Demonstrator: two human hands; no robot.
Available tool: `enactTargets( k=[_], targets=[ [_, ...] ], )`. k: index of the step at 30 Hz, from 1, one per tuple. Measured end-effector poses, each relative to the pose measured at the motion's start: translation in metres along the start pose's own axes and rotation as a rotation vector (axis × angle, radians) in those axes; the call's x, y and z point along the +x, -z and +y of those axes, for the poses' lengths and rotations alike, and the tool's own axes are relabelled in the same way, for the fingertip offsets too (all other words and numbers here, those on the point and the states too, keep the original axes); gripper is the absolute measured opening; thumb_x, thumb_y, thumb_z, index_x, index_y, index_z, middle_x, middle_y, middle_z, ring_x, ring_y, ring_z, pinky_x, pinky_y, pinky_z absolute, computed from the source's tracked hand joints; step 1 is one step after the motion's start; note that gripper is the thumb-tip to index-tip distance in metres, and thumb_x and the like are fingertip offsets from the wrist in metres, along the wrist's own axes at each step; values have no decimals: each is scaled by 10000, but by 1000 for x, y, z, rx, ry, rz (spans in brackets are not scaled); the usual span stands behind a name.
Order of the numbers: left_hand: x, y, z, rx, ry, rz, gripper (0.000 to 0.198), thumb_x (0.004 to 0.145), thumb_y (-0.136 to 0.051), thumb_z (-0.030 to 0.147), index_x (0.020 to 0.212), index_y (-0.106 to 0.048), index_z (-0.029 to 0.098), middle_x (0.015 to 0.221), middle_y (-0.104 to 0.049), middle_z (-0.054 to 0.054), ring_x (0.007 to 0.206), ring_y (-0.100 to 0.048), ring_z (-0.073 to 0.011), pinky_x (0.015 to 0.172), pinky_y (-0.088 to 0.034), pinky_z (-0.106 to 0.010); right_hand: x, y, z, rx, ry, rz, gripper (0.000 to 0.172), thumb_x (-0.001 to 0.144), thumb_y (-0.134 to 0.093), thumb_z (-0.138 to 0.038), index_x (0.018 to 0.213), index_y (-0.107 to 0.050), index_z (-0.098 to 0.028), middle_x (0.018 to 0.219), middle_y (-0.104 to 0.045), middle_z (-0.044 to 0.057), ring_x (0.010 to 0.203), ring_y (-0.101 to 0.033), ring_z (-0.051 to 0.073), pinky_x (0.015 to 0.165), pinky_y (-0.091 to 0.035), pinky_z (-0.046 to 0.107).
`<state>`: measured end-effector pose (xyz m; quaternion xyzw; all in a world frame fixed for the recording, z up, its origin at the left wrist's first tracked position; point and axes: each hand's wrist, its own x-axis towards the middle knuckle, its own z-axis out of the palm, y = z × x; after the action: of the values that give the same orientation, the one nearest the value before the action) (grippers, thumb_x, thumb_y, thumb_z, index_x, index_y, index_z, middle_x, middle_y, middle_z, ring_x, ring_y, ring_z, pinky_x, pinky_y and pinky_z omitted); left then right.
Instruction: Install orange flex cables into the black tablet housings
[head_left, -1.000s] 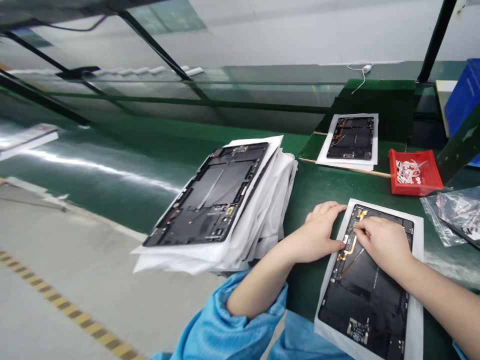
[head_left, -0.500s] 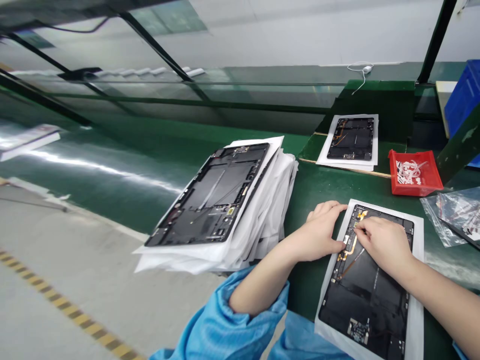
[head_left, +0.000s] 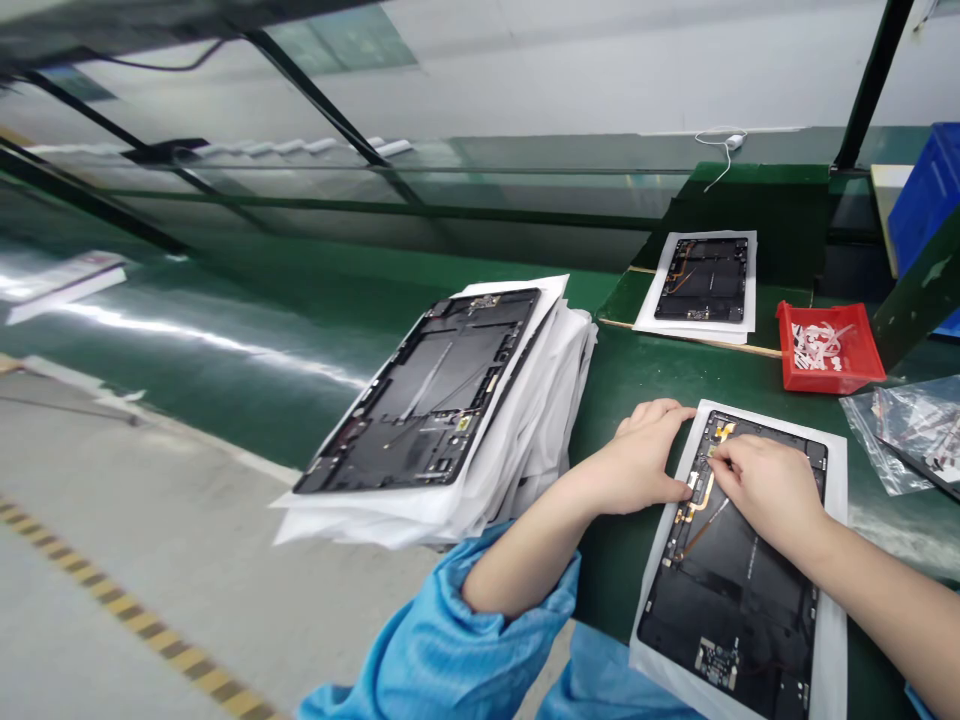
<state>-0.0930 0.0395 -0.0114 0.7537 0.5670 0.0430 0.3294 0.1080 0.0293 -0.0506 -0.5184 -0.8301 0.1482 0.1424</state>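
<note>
Left hand [head_left: 643, 462]: lies palm down at the upper left edge of the open tablet housing [head_left: 739, 585]. Fingers loosely bent and close together, closed on nothing. Thumb tip presses on the orange flex cable [head_left: 701, 497] near the housing's left rim.

Right hand [head_left: 766, 487]: over the housing's upper part, fingers curled, tips brought down together on the cable's upper end, just beside the left thumb. Pinching or only pressing: cannot tell, the fingertips cover the spot.

Hands near each other, thumb and fingertips almost touching.

Housing lies flat, inside up, on a white sheet [head_left: 834, 620] on the green bench [head_left: 637, 370], directly before the person.

To the left: stack of white sheets [head_left: 551, 400] with a second housing [head_left: 427, 395] on top. Farther back: a third housing [head_left: 705, 278] on its own sheet. Right of that, a red tray [head_left: 862, 365] of small white parts, and a clear plastic bag [head_left: 904, 425].
</note>
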Motion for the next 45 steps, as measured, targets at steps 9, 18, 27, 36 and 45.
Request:
enactTargets(
  k=[9, 18, 27, 36, 45],
  targets=[
    [-3, 1, -5, -26, -20, -15, 894, 674, -803, 303, 1475, -417, 214, 1500, -415, -139, 1451, -311, -343, 1216, -276, -510, 0, 1, 0, -5, 0, -4, 140, 940, -623, -257, 857, -734, -243, 844, -770, -5, 768, -698, 164, 629, -380, 264],
    [-2, -4, -7, -35, -39, 21, 885, 662, -793, 296, 1464, -427, 226, 1490, -426, -140, 1437, -326, -356, 1199, -293, -537, 0, -1, -1, -10, 0, 0, 146, 940, -614, -253, 854, -731, -253, 845, -769, -10, 775, -702, 169, 643, -389, 271],
    [-2, -3, -6, -43, -40, 31, 891, 648, -813, 320, 1455, -442, 248, 1481, -436, -129, 1431, -339, -364, 1197, -304, -537, 0, -1, -1, -11, -5, 0, 139, 942, -622, -259, 859, -735, -253, 834, -764, -12, 762, -698, 163, 642, -384, 267],
    [-2, -4, -7, -45, -36, 37, 886, 647, -812, 301, 1452, -446, 239, 1487, -436, -129, 1435, -337, -355, 1199, -303, -525, 1, 2, -2, -22, -7, -3, 139, 938, -626, -250, 850, -734, -249, 831, -764, -13, 766, -705, 161, 642, -389, 265],
    [-3, -4, -5, -36, -35, 31, 886, 643, -814, 308, 1448, -451, 242, 1482, -440, -125, 1423, -348, -357, 1195, -313, -522, 0, 0, -2, -17, -10, -4, 137, 936, -629, -258, 846, -733, -247, 827, -765, -13, 775, -708, 173, 645, -388, 269]
  ],
)
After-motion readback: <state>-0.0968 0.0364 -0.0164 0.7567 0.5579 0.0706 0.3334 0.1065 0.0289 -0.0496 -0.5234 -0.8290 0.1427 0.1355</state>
